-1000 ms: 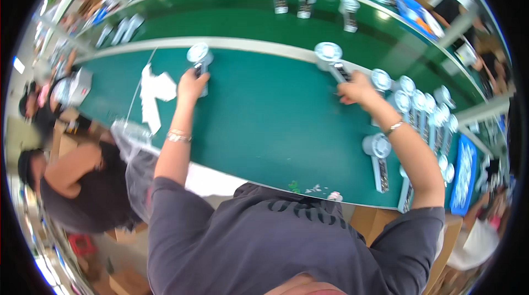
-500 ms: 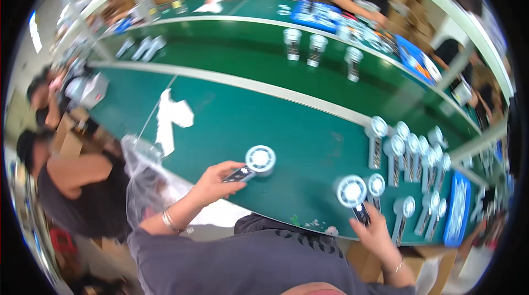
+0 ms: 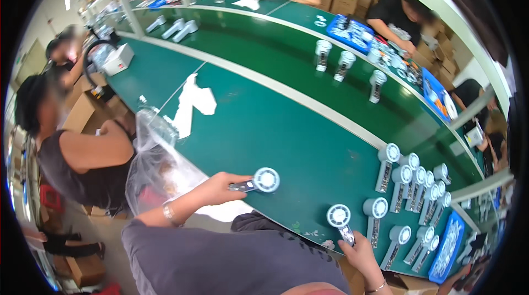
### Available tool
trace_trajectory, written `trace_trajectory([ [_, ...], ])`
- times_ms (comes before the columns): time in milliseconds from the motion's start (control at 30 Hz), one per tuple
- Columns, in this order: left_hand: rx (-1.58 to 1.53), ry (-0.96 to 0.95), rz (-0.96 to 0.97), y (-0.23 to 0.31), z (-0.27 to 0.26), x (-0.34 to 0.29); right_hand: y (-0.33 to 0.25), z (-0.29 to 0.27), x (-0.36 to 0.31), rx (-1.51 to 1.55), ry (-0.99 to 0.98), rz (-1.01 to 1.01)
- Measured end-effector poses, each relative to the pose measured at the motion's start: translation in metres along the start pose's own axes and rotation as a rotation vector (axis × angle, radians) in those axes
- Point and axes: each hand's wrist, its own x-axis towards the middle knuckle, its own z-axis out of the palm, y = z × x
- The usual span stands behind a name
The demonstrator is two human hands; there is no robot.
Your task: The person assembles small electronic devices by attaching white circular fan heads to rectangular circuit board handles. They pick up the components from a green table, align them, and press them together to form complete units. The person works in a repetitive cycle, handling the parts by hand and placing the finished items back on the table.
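My left hand (image 3: pixel 221 189) is closed around the handle of a small pale-blue handheld fan (image 3: pixel 266 180), its round grille pointing right. The fan is over the front edge of the green table. At the right, my right hand (image 3: pixel 359 255) grips a second handheld fan (image 3: pixel 338 216) by its dark-fronted handle, grille uppermost. Fingers partly cover both handles. Beside that hand, another pale-blue fan (image 3: pixel 376 208) is on the table, with several more fans (image 3: pixel 402 173) grouped farther right.
A blue tray (image 3: pixel 447 248) lies at the table's right end. White cloth (image 3: pixel 194 102) and a clear plastic bag (image 3: pixel 149 168) are at left. A raised green shelf (image 3: pixel 264 41) carries several fans. A person (image 3: pixel 91 157) sits at left; others work across the table.
The view has swung left, so the table appears farther right and lower. My right hand has drawn its fan left, away from the standing fans. Both hands keep their fans.
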Motion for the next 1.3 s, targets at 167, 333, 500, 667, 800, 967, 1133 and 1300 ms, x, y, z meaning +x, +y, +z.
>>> trace_trajectory([
  [167,-0.429,0.090,-0.003,0.007,0.006,0.003,-0.045,-0.030,-0.003,0.516,0.409,-0.185],
  [333,-0.020,0.233,0.208,0.010,0.009,-0.002,-0.046,-0.034,-0.024,0.597,0.287,-0.103],
  [500,-0.114,0.152,0.070,-0.024,0.027,0.004,-0.001,0.022,0.000,0.455,-0.019,0.074],
  [667,-0.188,0.496,0.251,0.018,0.025,0.006,-0.054,-0.032,-0.017,0.440,0.474,-0.231],
  [800,-0.537,1.485,1.152,0.083,0.028,0.010,-0.108,-0.058,-0.050,0.994,1.343,-1.410],
  [967,0.124,0.996,0.784,0.076,0.035,0.018,-0.065,-0.032,-0.042,0.487,0.863,-0.843],
  [1133,0.301,0.297,0.463,0.008,0.054,0.029,-0.006,0.022,0.001,0.378,0.296,-0.035],
  [1300,0.037,0.390,0.399,0.008,0.059,0.046,-0.020,-0.009,0.007,0.506,0.209,-0.012],
])
